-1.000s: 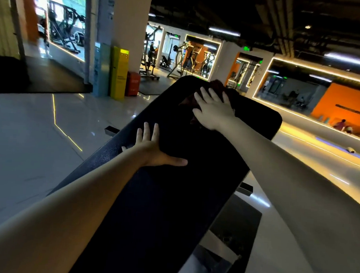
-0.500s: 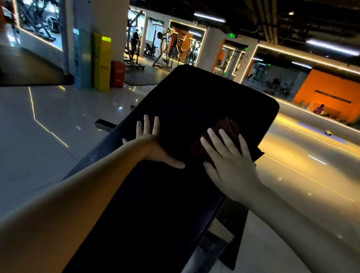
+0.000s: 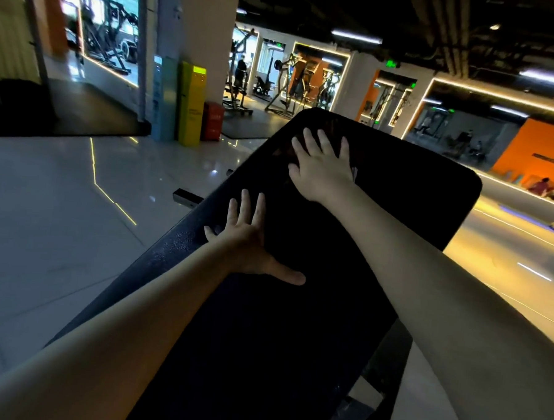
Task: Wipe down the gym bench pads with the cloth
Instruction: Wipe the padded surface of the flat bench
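Black vinyl bench pad [image 3: 294, 339] fills the middle of the frame, rising from the bottom edge toward the upper centre, and you look to be mid-wipe on its far end. Your right hand [image 3: 322, 170] lies flat there, just above the frame's centre, fingers straight and spread, pressing a dark maroon cloth [image 3: 281, 154] onto the pad; nothing is pinched or curled round. The cloth sits almost wholly under your palm and fingers. Only a dim fringe shows at the hand's left side, so its full outline cannot be told in this light. Your left hand [image 3: 246, 243] rests lower and further left, at the pad's left edge, fingers straight, thumb splayed across the surface. It holds nothing, lies well apart from the cloth and looks like a brace. Next you would want firm, flat pressure and a stroke drawn down or across the pad, lifting the bracing hand clear before the cloth reaches it.
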A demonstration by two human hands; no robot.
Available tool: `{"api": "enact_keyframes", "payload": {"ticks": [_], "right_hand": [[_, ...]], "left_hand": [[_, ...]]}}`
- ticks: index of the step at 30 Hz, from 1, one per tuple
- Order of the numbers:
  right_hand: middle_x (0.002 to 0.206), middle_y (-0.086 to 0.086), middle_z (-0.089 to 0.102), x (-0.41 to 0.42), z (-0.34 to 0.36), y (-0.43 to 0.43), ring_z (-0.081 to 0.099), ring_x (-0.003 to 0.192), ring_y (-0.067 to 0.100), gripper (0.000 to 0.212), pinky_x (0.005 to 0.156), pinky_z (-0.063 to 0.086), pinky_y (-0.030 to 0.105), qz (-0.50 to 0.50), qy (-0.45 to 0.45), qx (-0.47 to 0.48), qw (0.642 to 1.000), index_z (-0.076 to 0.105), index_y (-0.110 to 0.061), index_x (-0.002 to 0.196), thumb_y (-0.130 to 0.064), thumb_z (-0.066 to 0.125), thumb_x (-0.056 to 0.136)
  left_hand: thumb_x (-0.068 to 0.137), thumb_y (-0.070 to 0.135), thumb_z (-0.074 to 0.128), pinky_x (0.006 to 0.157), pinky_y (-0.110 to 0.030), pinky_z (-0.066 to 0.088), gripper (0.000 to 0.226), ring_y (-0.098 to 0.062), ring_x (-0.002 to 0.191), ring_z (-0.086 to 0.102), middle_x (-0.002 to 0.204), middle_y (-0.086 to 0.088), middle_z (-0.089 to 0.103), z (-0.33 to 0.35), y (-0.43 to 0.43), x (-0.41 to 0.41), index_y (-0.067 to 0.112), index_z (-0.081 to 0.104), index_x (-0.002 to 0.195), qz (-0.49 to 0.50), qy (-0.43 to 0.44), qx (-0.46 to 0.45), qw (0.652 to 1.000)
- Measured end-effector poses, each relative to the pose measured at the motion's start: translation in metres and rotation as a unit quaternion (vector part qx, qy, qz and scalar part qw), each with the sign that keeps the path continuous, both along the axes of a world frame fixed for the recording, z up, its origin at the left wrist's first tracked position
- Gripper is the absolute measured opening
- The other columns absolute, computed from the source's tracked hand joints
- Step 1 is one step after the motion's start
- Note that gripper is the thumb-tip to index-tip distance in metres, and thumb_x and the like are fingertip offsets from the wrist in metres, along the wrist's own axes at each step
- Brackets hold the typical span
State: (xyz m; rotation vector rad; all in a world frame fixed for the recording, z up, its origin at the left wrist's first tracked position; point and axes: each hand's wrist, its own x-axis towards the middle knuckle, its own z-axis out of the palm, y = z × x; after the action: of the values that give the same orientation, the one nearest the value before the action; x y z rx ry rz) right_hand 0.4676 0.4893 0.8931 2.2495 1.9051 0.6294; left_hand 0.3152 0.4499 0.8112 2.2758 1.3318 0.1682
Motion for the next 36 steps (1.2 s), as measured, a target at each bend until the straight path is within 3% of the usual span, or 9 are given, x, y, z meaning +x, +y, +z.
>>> {"api": "enact_keyframes", "payload": {"ticks": [7,12,15,19,24,29,36], "right_hand": [[0.16,0.002,-0.013,-0.013,0.007,0.018,-0.013,0.147,0.022,0.059,0.117,-0.009,0.05,-0.005,0.014,-0.03,0.999,-0.002,-0.02,0.154,-0.042,0.017,0.102],[0.16,0.001,-0.016,-0.015,-0.03,-0.072,-0.015,0.146,0.018,0.06,0.118,-0.008,0.045,0.048,0.008,-0.051,0.997,-0.005,-0.021,0.153,-0.044,0.016,0.102],[0.159,0.002,-0.019,-0.013,-0.058,-0.141,-0.018,0.146,0.018,0.061,0.119,-0.008,0.043,0.085,0.009,-0.043,0.995,-0.008,-0.019,0.152,-0.043,0.016,0.102],[0.159,0.003,-0.015,-0.011,-0.08,-0.189,-0.015,0.146,0.018,0.067,0.118,-0.012,0.041,0.098,-0.014,-0.049,0.994,-0.004,-0.017,0.152,-0.046,-0.001,0.092],[0.16,0.003,-0.013,-0.013,-0.08,-0.169,-0.013,0.147,0.019,0.074,0.115,-0.012,0.042,0.1,-0.033,-0.036,0.994,0.0,-0.018,0.153,-0.047,-0.008,0.085],[0.159,0.001,-0.019,-0.02,-0.065,-0.119,-0.019,0.145,0.017,0.06,0.118,-0.011,0.043,0.097,-0.013,-0.031,0.995,-0.006,-0.021,0.152,-0.044,0.014,0.1],[0.16,0.002,-0.012,-0.04,-0.037,-0.006,-0.012,0.147,0.019,0.059,0.118,-0.01,0.045,0.066,-0.009,-0.03,0.997,0.002,-0.021,0.154,-0.043,0.019,0.101]], "left_hand": [[0.056,0.085,0.064,0.116,-0.063,-0.005,0.145,-0.022,0.142,-0.034,0.15,0.003,-0.044,-0.011,-0.015,-0.009,0.025,-0.035,0.145,0.014,0.007,-0.009,1.0],[0.062,0.087,0.055,0.118,-0.059,-0.005,0.139,-0.022,0.141,-0.035,0.15,0.0,-0.045,-0.021,-0.023,-0.026,0.022,-0.034,0.146,-0.022,0.044,0.012,0.999],[0.049,0.091,0.047,0.119,-0.056,-0.006,0.145,-0.021,0.14,-0.036,0.15,-0.001,-0.045,-0.022,-0.026,-0.031,0.022,-0.035,0.146,-0.033,0.059,0.016,0.998],[0.055,0.089,0.051,0.118,-0.054,-0.011,0.142,-0.02,0.139,-0.039,0.148,-0.001,-0.047,-0.027,-0.025,-0.027,0.021,-0.037,0.144,-0.025,0.05,0.019,0.998],[0.048,0.093,0.045,0.117,-0.055,-0.015,0.146,-0.022,0.136,-0.042,0.147,-0.002,-0.048,-0.031,-0.022,-0.027,0.02,-0.038,0.143,-0.032,0.039,0.023,0.998],[0.051,0.092,0.048,0.116,-0.055,-0.016,0.146,-0.021,0.135,-0.043,0.146,-0.002,-0.049,-0.036,-0.021,-0.026,0.019,-0.038,0.143,-0.026,0.023,0.04,0.999],[0.049,0.09,0.058,0.113,-0.059,-0.015,0.15,-0.021,0.139,-0.038,0.146,-0.002,-0.048,-0.038,-0.029,-0.03,0.022,-0.036,0.145,0.041,-0.025,0.007,0.999]]}}
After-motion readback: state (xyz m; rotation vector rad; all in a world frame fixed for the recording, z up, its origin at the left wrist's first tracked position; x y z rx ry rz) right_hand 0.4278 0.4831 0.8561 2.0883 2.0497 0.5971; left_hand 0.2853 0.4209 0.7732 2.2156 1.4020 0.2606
